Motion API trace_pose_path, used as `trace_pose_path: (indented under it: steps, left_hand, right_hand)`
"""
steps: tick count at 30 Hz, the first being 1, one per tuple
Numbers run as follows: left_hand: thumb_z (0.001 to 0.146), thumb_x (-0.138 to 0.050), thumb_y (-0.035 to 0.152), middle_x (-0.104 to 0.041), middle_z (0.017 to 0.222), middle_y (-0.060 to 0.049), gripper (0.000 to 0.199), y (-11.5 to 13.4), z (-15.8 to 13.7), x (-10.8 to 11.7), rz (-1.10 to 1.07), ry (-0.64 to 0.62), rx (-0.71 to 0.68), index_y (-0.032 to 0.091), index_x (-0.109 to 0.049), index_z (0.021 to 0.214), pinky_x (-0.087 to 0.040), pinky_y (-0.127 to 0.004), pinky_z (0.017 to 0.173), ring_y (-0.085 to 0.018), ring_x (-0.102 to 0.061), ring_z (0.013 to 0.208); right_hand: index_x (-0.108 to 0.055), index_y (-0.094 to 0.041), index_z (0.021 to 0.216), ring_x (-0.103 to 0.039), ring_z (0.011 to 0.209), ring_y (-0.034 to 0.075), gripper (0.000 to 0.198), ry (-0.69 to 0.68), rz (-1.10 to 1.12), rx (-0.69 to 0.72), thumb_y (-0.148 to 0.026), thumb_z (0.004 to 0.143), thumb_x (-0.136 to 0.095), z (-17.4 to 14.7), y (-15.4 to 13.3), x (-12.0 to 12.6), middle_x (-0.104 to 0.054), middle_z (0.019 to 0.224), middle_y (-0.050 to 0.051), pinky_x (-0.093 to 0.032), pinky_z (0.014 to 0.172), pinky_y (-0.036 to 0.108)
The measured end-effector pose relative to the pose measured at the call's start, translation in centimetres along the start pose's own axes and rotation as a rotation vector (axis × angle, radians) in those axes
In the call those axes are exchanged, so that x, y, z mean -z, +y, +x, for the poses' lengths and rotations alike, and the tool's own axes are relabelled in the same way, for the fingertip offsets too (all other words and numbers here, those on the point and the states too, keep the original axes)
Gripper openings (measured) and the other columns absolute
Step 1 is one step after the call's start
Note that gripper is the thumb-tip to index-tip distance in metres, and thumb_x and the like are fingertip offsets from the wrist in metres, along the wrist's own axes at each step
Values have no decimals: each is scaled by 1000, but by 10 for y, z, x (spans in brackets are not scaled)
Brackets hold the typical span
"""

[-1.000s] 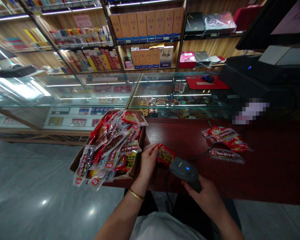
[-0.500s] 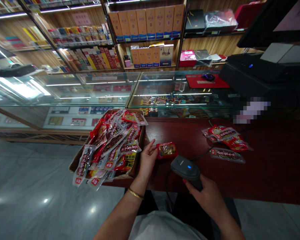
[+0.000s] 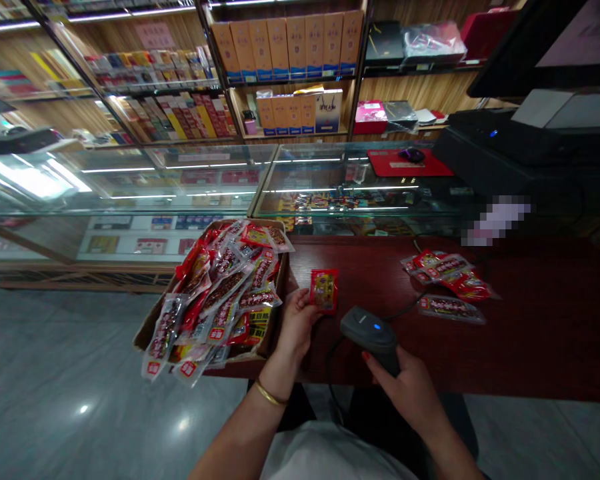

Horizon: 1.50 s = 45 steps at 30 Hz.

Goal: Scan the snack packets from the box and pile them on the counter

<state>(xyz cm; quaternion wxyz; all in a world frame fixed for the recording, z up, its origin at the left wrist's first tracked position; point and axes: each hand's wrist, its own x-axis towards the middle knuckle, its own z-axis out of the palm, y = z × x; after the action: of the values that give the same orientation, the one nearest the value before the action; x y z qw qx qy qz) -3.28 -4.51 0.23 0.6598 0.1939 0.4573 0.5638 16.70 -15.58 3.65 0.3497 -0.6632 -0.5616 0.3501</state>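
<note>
My left hand (image 3: 299, 323) pinches a small red snack packet (image 3: 324, 291) by its lower left corner, holding it upright over the dark red counter. In my right hand (image 3: 407, 380) is a black barcode scanner (image 3: 369, 333) with a blue light on top; its head points left, toward the packet, without touching it. Just left of my left hand stands a cardboard box (image 3: 275, 333) heaped with clear and red snack packets (image 3: 225, 293). Several more packets (image 3: 447, 270) lie in a loose pile on the counter's right side, with one clear packet (image 3: 451, 309) in front of them.
The counter (image 3: 370, 257) meets a glass display case (image 3: 330, 173) behind it. On the glass rest a red mouse pad (image 3: 445, 165) and a mouse (image 3: 411, 155). A monitor (image 3: 505, 53) stands at the right. The scanner's cable (image 3: 331, 373) hangs over the counter edge.
My left hand has turned the red packet from lying sideways to standing upright, its fingers now closed on the corner. My right hand keeps the scanner in nearly the same place.
</note>
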Motion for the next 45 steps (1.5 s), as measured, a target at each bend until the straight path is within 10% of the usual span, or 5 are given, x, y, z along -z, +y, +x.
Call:
trace_pose_path:
  steps: [11, 45]
  left_hand:
    - [74, -84, 40, -79, 100, -4, 34, -8, 15, -11, 65, -48, -208, 20, -77, 100, -57, -35, 92, -20, -72, 91]
    - [69, -86, 39, -78, 98, -7, 36, -3, 19, -9, -27, -43, -141, 18, -75, 97, -54, -47, 100, -26, -71, 101]
  right_hand:
    - [-74, -21, 87, -72, 56, 24, 40, 44, 69, -110, -61, 85, -66, -1, 13, -2, -74, 59, 4, -53, 58, 31]
    - [-70, -25, 79, -72, 54, 24, 38, 99, -13, -28, -60, 89, -63, -4, 12, 0, -73, 58, 3, -55, 60, 32]
